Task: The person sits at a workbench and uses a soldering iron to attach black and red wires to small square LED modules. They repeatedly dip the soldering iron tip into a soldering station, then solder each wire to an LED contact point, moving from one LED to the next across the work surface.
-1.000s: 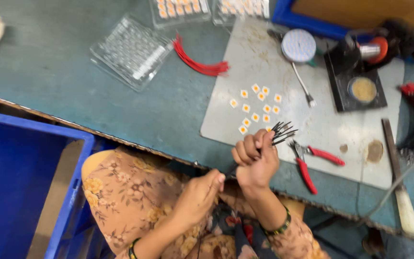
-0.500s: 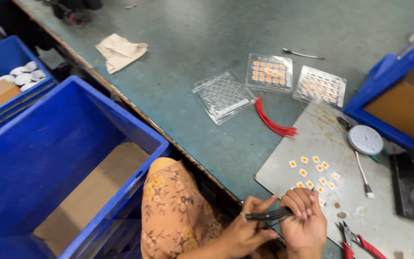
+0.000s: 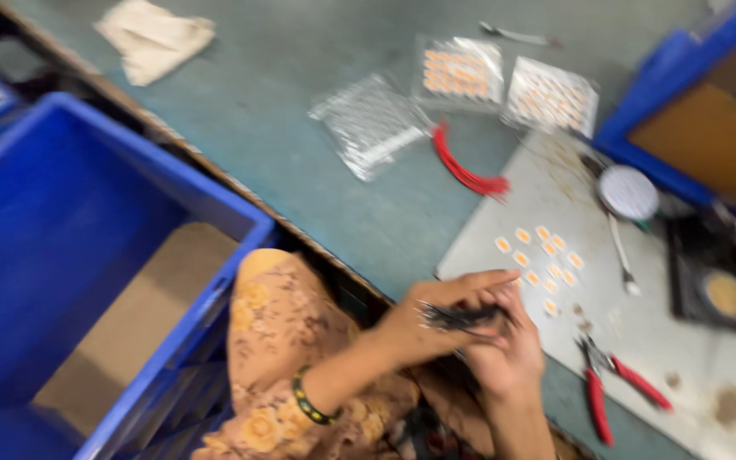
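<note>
My left hand (image 3: 419, 322), with a beaded band on its wrist, and my right hand (image 3: 511, 353) meet at the near table edge. Both grip a small bundle of thin black wires (image 3: 462, 317) that lies roughly level between them. Left-hand fingers stretch over the bundle's top. Just beyond the hands, several small orange-and-white square chips (image 3: 540, 255) lie on a grey work mat (image 3: 683, 358). The view is blurred, so the fine finger grip is unclear.
Red-handled pliers (image 3: 600, 388) lie right of my hands. Red wires (image 3: 468, 175) and three clear plastic trays (image 3: 372, 126) sit further back. A round white tin (image 3: 628, 192), a black dish (image 3: 715, 291), a blue crate (image 3: 87, 247) at left, and a cloth (image 3: 157, 36).
The view swung left toward the blue crate. The wire bundle, held upright by my right hand alone a second ago, now lies level between both hands.
</note>
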